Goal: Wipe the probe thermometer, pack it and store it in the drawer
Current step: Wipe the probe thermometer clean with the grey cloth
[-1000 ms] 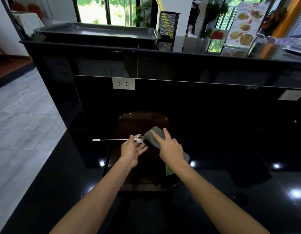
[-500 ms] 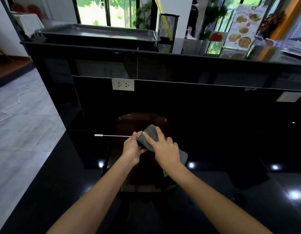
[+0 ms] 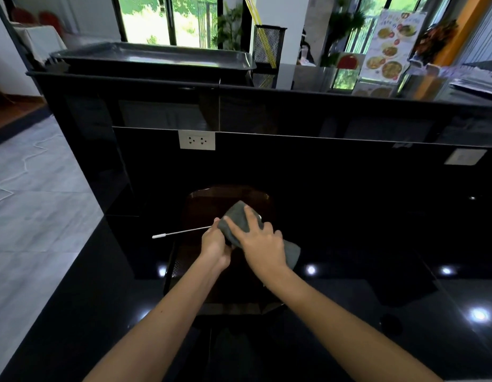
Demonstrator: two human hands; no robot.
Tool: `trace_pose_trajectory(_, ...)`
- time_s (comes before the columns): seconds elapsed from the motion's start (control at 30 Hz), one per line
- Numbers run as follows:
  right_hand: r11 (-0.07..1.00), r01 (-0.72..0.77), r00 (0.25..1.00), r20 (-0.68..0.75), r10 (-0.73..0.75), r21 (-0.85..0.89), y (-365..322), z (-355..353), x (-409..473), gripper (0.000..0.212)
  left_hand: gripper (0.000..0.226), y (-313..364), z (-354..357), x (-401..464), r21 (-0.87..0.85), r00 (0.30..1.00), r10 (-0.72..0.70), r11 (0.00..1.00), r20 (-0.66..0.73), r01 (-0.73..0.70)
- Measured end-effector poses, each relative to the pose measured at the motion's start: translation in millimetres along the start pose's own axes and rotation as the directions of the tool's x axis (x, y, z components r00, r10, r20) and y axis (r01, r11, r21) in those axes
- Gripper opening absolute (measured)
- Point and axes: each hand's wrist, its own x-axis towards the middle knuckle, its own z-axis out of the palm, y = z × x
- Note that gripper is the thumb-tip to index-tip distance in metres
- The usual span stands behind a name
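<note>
A black wall (image 3: 294, 172) with a socket (image 3: 196, 140) rises just behind both hands, closing the way forward. The probe (image 3: 181, 232) juts left over the dark surface (image 3: 377, 285), which lies open to the right. A tray (image 3: 151, 55) and mesh holder (image 3: 268, 45) crowd the upper ledge.

A glossy black tabletop (image 3: 377, 271) spreads below, with a dark brown chair (image 3: 228, 194) at centre. At twelve o'clock sits a white wall socket (image 3: 196, 140); at eleven a grey metal tray (image 3: 153, 56); beside it a mesh holder (image 3: 268, 46); at one o'clock a food menu (image 3: 391, 48). Grey floor tiles (image 3: 32, 202) lie at nine.
</note>
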Motion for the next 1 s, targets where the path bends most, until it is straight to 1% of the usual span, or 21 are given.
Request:
trace_pose_trajectory(0.07, 0.999, 0.011, 1.0, -0.012, -0.011, -0.032, 7.7, 2.2, 0.3, 0.077, 0.033, -1.0, -3.5, 0.2, -0.011, 1.0, 0.004, 1.0, 0.007, -0.004)
trace_pose_trajectory(0.13, 0.999, -0.012, 0.998, 0.062, 0.014, -0.03, 23.0, 4.3, 4.3, 0.074, 0.034, -0.6, -8.6, -1.2, 0.003, 0.999, 0.022, 1.0, 0.032, -0.022)
trace_pose_trajectory(0.17, 0.999, -0.04, 0.992, 0.116, 0.041, -0.012, 30.5, 5.8, 6.3, 0.07, 0.034, 0.3, -11.0, -1.4, 0.019, 0.999, 0.036, 0.999, 0.034, -0.036)
trace_pose_trajectory(0.23, 0.99, -0.141, 0.974, 0.186, 0.133, 0.032, 45.3, 8.7, 9.4, 0.066, 0.033, 2.7, -16.3, -0.1, 0.06, 0.997, 0.065, 0.996, 0.032, -0.067)
trace_pose_trajectory(0.3, 0.964, -0.254, 0.947, 0.222, 0.232, 0.077, 55.3, 6.5, 13.5, 0.073, 0.035, 6.3, -20.4, 1.1, 0.105, 0.997, 0.075, 0.991, 0.033, -0.078)
trace_pose_trajectory(0.33, 0.952, -0.288, 0.939, 0.224, 0.26, 0.102, 55.6, 3.5, 16.4, 0.077, 0.036, 8.0, -21.1, 1.8, 0.125, 0.997, 0.074, 0.989, 0.034, -0.078)
trace_pose_trajectory(0.37, 0.949, -0.291, 0.942, 0.208, 0.262, 0.123, 51.9, -0.3, 18.5, 0.079, 0.036, 8.6, -20.6, 2.1, 0.137, 0.997, 0.068, 0.988, 0.04, -0.073)
trace_pose_trajectory(0.4, 0.957, -0.259, 0.956, 0.175, 0.235, 0.13, 44.2, -4.0, 19.1, 0.078, 0.037, 8.6, -18.4, 2.1, 0.133, 0.997, 0.061, 0.989, 0.048, -0.067)
trace_pose_trajectory(0.5, 0.993, -0.077, 0.995, 0.073, 0.07, 0.092, 18.8, -6.4, 11.9, 0.076, 0.038, 8.2, -10.6, 1.2, 0.042, 0.997, 0.041, 0.998, 0.065, -0.044)
trace_pose_trajectory(0.57, 0.998, -0.037, 0.999, 0.021, 0.036, 0.06, 18.1, -4.6, 7.1, 0.076, 0.039, 9.6, -12.4, 3.0, 0.023, 0.998, 0.043, 0.999, 0.054, -0.044)
trace_pose_trajectory(0.6, 0.998, -0.037, 0.999, 0.022, 0.035, 0.053, 22.8, -2.3, 6.0, 0.076, 0.039, 10.2, -15.5, 3.8, 0.031, 0.998, 0.043, 0.999, 0.049, -0.044)
trace_pose_trajectory(0.67, 0.991, -0.101, 0.989, 0.112, 0.091, 0.086, 36.0, 3.6, 6.4, 0.078, 0.039, 12.8, -22.1, 4.5, 0.061, 0.999, 0.027, 0.998, 0.036, -0.029)
trace_pose_trajectory(0.73, 0.956, -0.233, 0.957, 0.216, 0.193, 0.176, 46.5, 4.4, 8.3, 0.081, 0.039, 16.0, -24.6, 4.4, 0.077, 1.0, 0.0, 0.997, 0.02, -0.002)
trace_pose_trajectory(0.77, 0.936, -0.283, 0.945, 0.227, 0.235, 0.208, 49.1, 3.0, 9.2, 0.082, 0.039, 17.5, -24.3, 4.4, 0.081, 1.0, 0.001, 0.997, 0.017, -0.002)
trace_pose_trajectory(0.83, 0.917, -0.324, 0.94, 0.186, 0.285, 0.231, 46.9, -2.1, 12.9, 0.081, 0.038, 18.9, -21.7, 3.8, 0.064, 0.999, 0.036, 0.997, 0.0, -0.036)
trace_pose_trajectory(0.9, 0.921, -0.311, 0.949, 0.119, 0.29, 0.234, 36.5, -10.0, 16.1, 0.081, 0.035, 16.5, -17.4, 2.7, 0.034, 0.996, 0.079, 0.996, -0.035, -0.078)
trace_pose_trajectory(1.0, 0.968, -0.197, 0.98, -0.01, 0.201, 0.158, 8.4, -17.6, 13.5, 0.077, 0.032, 8.0, -6.7, -0.1, -0.007, 0.993, 0.083, 0.996, -0.085, -0.084)
